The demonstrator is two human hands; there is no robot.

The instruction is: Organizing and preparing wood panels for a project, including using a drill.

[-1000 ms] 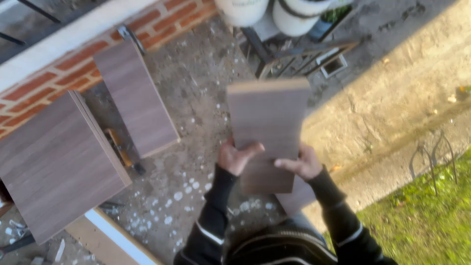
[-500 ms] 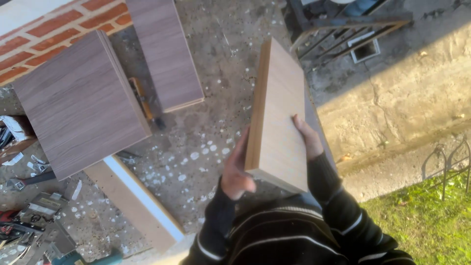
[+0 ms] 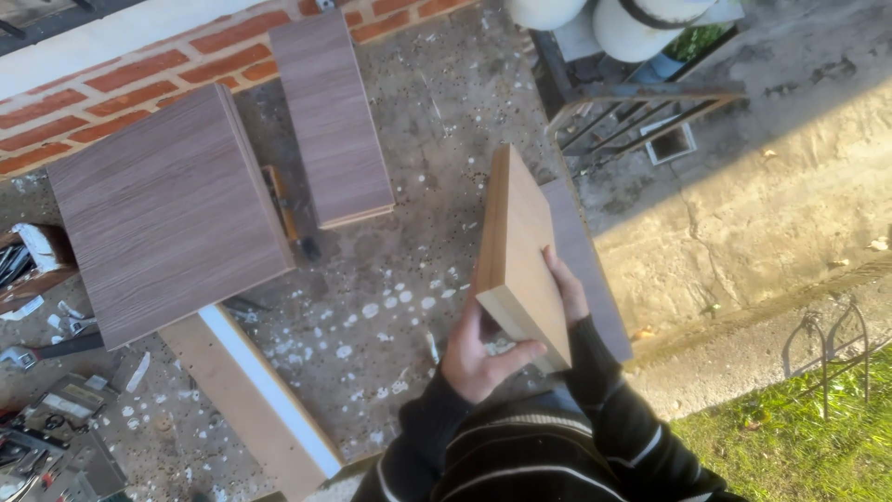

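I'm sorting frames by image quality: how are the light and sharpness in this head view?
Head view: low warm sunlight falls on the held board and the paving at right, while the speckled ground and the large panel lie in even shade; left hand and right hand look sharp, without motion blur or glare.

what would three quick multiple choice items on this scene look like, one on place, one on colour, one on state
1. Where does the large square panel lie?
A. on the grass
B. on the ground by the brick wall
C. on a table

2. What colour is the face of the held board?
A. light tan
B. white
C. black

3. How is the held board carried?
A. flat on the ground
B. by one hand
C. tilted on edge, between both hands

Answers: 1 B, it lies below the bricks. 2 A, sunlit tan face. 3 C, left hand grips the lower corner, right hand is behind.
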